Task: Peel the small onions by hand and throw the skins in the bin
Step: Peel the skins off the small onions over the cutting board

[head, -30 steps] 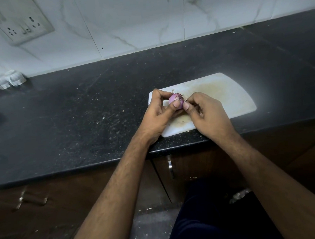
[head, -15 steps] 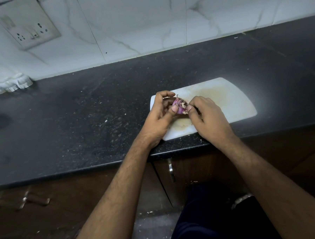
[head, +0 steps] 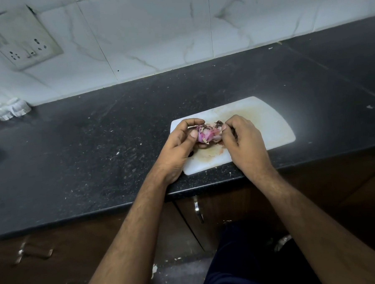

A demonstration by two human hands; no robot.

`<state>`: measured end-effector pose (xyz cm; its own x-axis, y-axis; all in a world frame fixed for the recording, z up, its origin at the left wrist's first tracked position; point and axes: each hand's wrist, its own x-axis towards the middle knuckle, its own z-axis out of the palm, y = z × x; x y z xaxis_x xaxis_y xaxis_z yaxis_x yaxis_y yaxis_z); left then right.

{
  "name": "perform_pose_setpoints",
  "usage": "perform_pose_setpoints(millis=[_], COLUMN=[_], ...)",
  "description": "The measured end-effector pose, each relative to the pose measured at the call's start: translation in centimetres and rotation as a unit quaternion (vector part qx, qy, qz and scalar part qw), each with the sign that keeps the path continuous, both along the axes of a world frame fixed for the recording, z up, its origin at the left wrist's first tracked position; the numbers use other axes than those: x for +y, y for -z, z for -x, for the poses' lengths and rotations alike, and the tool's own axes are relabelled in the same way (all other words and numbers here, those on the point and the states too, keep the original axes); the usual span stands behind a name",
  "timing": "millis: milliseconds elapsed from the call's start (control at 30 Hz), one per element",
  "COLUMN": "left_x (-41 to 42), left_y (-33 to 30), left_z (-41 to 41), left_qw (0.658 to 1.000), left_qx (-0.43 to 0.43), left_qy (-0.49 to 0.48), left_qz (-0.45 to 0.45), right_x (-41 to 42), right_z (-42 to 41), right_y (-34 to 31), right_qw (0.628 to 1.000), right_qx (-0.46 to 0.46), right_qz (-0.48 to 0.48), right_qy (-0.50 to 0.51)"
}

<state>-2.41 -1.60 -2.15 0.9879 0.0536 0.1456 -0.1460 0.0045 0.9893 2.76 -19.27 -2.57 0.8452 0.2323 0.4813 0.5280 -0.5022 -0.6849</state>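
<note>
Over the near-left part of the white cutting board [head: 268, 124], the left hand [head: 178, 148] closes thumb and fingers around a small purple onion [head: 207, 134], holding it just above the board. The right hand [head: 243, 143] is curled narrow, its fingertips [head: 223, 127] pinched on a strip of papery skin [head: 217, 124] that lifts off the onion's right side. Glossy pink flesh shows on the near face, while dry brownish flakes cling to the top, so this onion looks partly peeled, perhaps around halfway. A few scraps of skin lie on the board beneath the hands, and specks are scattered on the black countertop [head: 95, 151] left of the board. No other onions and no bin are visible, so how many remain cannot be told; the skins have yet to be gathered and thrown away
</note>
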Motion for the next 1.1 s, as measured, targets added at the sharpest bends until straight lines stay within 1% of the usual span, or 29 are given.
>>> perform_pose_setpoints(millis=[267, 367, 600, 700, 967, 1100], left_x=[-0.05, -0.17, -0.03, -0.15, -0.01, 0.10], left_y=[-0.20, -0.35, -0.24, -0.60, -0.59, -0.39], left_z=[-0.06, -0.03, -0.08, -0.02, -0.08, -0.20], left_qw=[1.000, 1.000, 0.999, 0.999, 0.997, 0.995], left_qx=[0.005, 0.004, 0.009, -0.001, 0.006, 0.009], left_qy=[0.008, 0.000, -0.029, -0.020, -0.005, -0.020], left_qz=[0.017, 0.024, 0.025, 0.030, 0.082, 0.100], right_x=[-0.28, -0.29, -0.15, -0.11, 0.48, 0.38], right_z=[-0.12, -0.28, -0.09, -0.11, -0.17, -0.53], right_y=[-0.06, 0.10, -0.15, -0.24, -0.23, -0.10], right_qw=[0.998, 0.997, 0.995, 0.995, 0.995, 0.992], right_qx=[0.014, 0.028, 0.027, 0.030, 0.039, 0.046], right_qz=[-0.038, -0.044, -0.058, -0.038, 0.006, -0.008], right_qy=[0.052, 0.065, 0.082, 0.086, 0.090, 0.115])
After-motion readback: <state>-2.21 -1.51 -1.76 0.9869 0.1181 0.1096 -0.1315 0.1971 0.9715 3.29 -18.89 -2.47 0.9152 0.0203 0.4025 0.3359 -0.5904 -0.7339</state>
